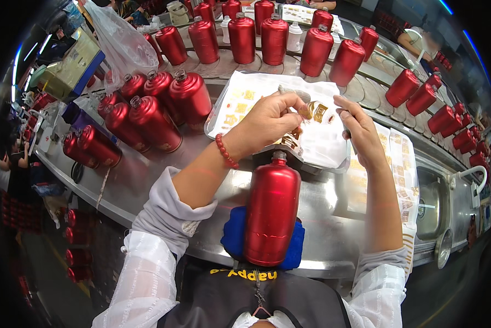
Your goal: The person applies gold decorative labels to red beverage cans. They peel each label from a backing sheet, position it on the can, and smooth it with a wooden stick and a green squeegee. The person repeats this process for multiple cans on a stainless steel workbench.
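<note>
Both hands are held over a white-lined tray (pixel 208 127) of gold decals (pixel 236 106), just beyond a large red bottle (pixel 272 213).
The left hand (pixel 275 117), circled at the wrist by a red bead bracelet (pixel 223 152), is bent with thumb and forefinger brought together; whatever is pinched cannot be made out. The right hand (pixel 361 131) is held opposite, fingers loosely curved. The bottle is laid on a blue cloth (pixel 231 232), its neck pointed at the tray. More red bottles (pixel 152 123) are clustered at left.
</note>
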`<state>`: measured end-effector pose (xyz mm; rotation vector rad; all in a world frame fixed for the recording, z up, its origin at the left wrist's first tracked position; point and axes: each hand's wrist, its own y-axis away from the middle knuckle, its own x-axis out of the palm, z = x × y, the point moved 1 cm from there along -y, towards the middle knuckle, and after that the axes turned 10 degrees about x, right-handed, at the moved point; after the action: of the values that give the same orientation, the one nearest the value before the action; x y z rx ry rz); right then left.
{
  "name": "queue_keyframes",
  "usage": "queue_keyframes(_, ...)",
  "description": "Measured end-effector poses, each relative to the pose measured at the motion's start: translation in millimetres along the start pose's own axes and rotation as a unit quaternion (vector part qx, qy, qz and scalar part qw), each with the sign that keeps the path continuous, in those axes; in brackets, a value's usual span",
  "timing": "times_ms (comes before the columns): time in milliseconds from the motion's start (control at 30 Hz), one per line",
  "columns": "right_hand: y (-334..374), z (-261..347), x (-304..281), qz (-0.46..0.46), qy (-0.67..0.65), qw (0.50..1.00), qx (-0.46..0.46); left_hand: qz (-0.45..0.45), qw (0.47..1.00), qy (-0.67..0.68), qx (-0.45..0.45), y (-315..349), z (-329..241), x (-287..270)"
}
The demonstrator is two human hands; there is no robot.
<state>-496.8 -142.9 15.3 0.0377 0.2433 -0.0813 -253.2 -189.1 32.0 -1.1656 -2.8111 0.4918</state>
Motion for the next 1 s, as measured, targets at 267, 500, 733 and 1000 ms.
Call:
queue_keyframes(267,-3,32,6,0.133,0.126,0.968,-0.172,0.017,0.953,-0.279,0.112,4,-19,10)
queue_keyframes(500,6,32,12,0.088,0.127,0.972,-0.178,-0.059,0.945,-0.289,0.141,11,-19,16)
queue_keyframes(733,6,19,9,0.056,0.109,0.984,-0.128,-0.07,0.942,-0.32,0.078,12,-2,8)
queue_keyframes(1000,-21,-30,21,-0.063,0.606,0.791,0.053,-0.115,0.958,-0.245,0.095,13,-7,7)
